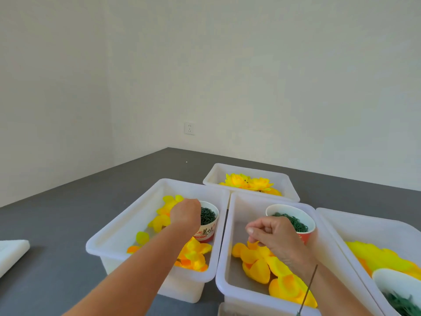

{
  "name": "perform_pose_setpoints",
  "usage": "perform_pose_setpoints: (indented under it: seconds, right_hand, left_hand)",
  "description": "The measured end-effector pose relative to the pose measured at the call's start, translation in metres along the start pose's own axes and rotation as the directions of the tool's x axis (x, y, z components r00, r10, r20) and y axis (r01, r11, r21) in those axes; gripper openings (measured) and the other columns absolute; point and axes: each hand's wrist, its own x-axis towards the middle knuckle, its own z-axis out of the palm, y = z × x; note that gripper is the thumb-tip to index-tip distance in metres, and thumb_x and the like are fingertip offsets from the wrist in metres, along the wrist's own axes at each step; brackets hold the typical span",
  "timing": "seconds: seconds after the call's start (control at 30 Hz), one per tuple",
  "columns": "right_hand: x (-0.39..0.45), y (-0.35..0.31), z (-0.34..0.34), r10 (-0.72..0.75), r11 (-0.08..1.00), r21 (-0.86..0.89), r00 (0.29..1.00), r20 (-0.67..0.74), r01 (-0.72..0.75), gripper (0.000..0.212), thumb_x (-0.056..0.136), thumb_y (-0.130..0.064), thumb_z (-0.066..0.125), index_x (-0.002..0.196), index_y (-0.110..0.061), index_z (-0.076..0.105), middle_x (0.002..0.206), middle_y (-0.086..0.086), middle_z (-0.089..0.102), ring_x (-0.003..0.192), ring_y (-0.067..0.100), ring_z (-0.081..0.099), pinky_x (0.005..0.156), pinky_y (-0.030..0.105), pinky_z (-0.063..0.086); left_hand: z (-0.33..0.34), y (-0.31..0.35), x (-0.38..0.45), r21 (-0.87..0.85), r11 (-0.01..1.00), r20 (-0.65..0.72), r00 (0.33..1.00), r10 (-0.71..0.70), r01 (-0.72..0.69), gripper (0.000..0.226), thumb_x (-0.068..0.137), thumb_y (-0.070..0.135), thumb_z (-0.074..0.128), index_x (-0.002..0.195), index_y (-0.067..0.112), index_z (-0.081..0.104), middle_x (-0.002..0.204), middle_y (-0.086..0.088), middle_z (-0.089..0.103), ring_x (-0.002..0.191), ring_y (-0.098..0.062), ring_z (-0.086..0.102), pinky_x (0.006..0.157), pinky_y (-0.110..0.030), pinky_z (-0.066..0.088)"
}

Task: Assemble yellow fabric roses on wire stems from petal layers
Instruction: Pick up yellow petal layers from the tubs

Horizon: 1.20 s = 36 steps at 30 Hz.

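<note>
On the grey floor, left hand [184, 213] grips petals [165, 209]; right hand [271, 233] pinches the wire stem [307, 290]; threading comes next

four white bins [157, 192], three paper cups [208, 233], two hands [184, 213].

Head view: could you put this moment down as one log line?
left hand: reaching into left bin, on petals | right hand: pinching petal over middle bin, wire stem by wrist | finished roses: far bin
</note>
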Motion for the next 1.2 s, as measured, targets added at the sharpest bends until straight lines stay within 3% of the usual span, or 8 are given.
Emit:
perform_pose_setpoints:
  seconds: [0.23,0.4,0.67,0.77,0.87,1.0,1.1,1.2]
  right_hand:
    - [-0.004,0.005,0.003,-0.083,0.967,-0.236,0.995,0.05,0.092,0.015,0.081,-0.001,0.066,0.072,-0.013,0.071,0.057,-0.003,0.066,0.055,0.001,0.061,0.063,0.014,0.05]
    - [-0.007,0.007,0.001,-0.066,0.956,-0.28,0.995,0.072,0.084,0.014,0.081,-0.004,0.066,0.073,-0.015,0.07,0.058,-0.005,0.066,0.057,0.001,0.062,0.067,0.017,0.051]
    - [-0.004,0.007,0.0,-0.08,0.963,-0.258,0.997,0.005,0.078,0.007,0.079,-0.003,0.067,0.076,-0.005,0.073,0.063,0.006,0.07,0.059,0.007,0.063,0.068,0.019,0.052]
    - [-0.004,0.007,-0.002,-0.091,0.976,-0.204,0.995,-0.041,0.08,0.007,0.08,-0.001,0.067,0.077,-0.005,0.073,0.063,0.006,0.069,0.059,0.009,0.063,0.064,0.014,0.051]
    - [-0.005,0.003,-0.005,-0.061,0.997,-0.052,0.993,-0.105,0.055,0.012,0.08,0.0,0.068,0.077,-0.012,0.073,0.068,0.003,0.07,0.065,0.011,0.066,0.067,0.02,0.054]
    - [-0.011,-0.017,-0.02,-0.017,0.986,0.158,0.986,-0.167,0.044,0.017,0.083,-0.003,0.067,0.077,-0.018,0.071,0.073,0.008,0.07,0.069,0.016,0.062,0.064,0.026,0.05]
    - [-0.021,-0.044,-0.037,-0.051,0.952,0.285,0.978,-0.202,0.109,0.009,0.082,-0.006,0.068,0.079,-0.014,0.073,0.077,0.01,0.072,0.069,0.014,0.065,0.065,0.026,0.052]
    - [-0.034,-0.068,-0.045,-0.101,0.94,0.311,0.984,-0.146,0.142,0.006,0.08,-0.006,0.07,0.08,-0.011,0.072,0.069,0.004,0.071,0.065,0.012,0.067,0.063,0.024,0.055]
  left_hand:
    - [0.005,-0.001,-0.001,0.048,0.998,-0.006,0.999,-0.043,0.043,0.03,0.087,0.015,0.064,0.116,0.013,0.057,0.115,-0.004,0.062,0.105,-0.022,0.06,0.069,-0.025,0.043]
    - [0.008,0.003,-0.004,0.053,0.999,-0.035,0.999,-0.009,0.011,0.025,0.088,0.013,0.059,0.113,0.012,0.061,0.111,-0.005,0.064,0.1,-0.022,0.062,0.067,-0.025,0.044]
    - [-0.002,0.005,-0.007,-0.263,0.962,-0.204,0.979,0.017,-0.071,0.02,0.092,0.011,0.045,0.098,0.013,0.063,0.102,-0.006,0.06,0.091,-0.022,0.058,0.066,-0.028,0.044]
    - [-0.015,0.005,-0.009,-0.561,0.82,-0.246,0.969,-0.036,-0.112,0.013,0.089,0.007,0.051,0.085,0.01,0.063,0.088,-0.004,0.067,0.082,-0.02,0.059,0.069,-0.029,0.046]
    - [-0.038,0.012,-0.018,-0.878,0.466,-0.137,0.99,-0.032,-0.107,0.016,0.087,0.003,0.055,0.075,0.01,0.063,0.071,0.002,0.069,0.059,-0.011,0.055,0.06,-0.025,0.044]
    - [-0.068,0.023,-0.041,-0.999,0.043,0.004,0.978,0.21,-0.005,0.019,0.09,0.008,0.059,0.072,0.013,0.064,0.072,0.001,0.071,0.052,-0.006,0.054,0.051,-0.016,0.043]
    - [-0.08,0.034,-0.058,-0.997,-0.037,0.044,0.94,0.338,0.06,0.016,0.09,0.012,0.059,0.074,0.013,0.064,0.075,-0.001,0.071,0.053,-0.006,0.056,0.051,-0.016,0.044]
    - [-0.088,0.047,-0.076,-0.998,0.013,0.06,0.926,0.372,0.059,0.012,0.088,0.013,0.061,0.076,0.014,0.063,0.074,0.001,0.07,0.054,-0.006,0.055,0.054,-0.017,0.043]
